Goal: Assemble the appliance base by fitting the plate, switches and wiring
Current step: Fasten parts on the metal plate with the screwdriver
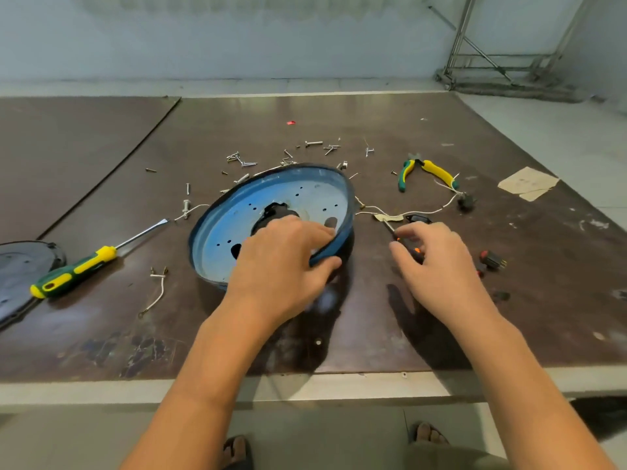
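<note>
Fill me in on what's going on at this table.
A person is working on a blue base, tilted up on the table. The left hand grips its rim; the right hand holds a small screwdriver just beside it. Around it lie white wiring, loose screws, pliers and a larger screwdriver, untouched.

Dark brown worktable (101, 334) before a pale wall (237, 35), metal frame (458, 42) far right, grey floor (322, 435) below
</note>
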The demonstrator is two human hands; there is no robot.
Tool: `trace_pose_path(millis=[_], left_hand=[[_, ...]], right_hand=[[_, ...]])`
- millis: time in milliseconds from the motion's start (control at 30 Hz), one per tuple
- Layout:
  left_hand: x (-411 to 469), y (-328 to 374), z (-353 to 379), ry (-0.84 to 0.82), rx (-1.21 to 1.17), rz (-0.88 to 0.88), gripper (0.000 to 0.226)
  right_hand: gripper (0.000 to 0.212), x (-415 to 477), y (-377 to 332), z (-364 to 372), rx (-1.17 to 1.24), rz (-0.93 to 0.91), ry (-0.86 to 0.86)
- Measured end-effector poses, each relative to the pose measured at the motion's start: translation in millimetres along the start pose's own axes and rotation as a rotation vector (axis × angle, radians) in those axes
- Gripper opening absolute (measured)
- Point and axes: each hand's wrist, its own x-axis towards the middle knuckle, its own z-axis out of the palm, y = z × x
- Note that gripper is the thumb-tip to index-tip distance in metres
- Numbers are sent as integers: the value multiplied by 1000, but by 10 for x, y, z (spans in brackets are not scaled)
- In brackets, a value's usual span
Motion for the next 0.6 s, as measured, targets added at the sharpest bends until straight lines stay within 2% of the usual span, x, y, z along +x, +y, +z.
trace_pose_path(millis=[67, 133, 200, 267, 400, 500, 600], left_hand=[[-12, -16, -113, 117, -204, -21, 24], [-18, 13, -183, 206, -341, -33, 25], [-17, 71, -198, 277, -436, -16, 23], [-22, 133, -171, 353, -549, -8, 22], [-51, 202, -117, 469, -828, -9, 20], [-77, 217, -94, 541, -991, -52, 16], [-98, 237, -60, 637, -1234, -199, 14]], right_hand=[[30, -59, -126, 66, 338, -39, -36], [37, -145, -268, 148, 612, -81, -202], [46, -233, -364, 259, 821, -181, -372], [49, -288, -427, 345, 966, -256, -437], [39, -322, -539, 353, 1109, -373, -377], [37, -308, -601, 299, 1094, -448, -274], [34, -291, -641, 228, 1069, -473, -226]])
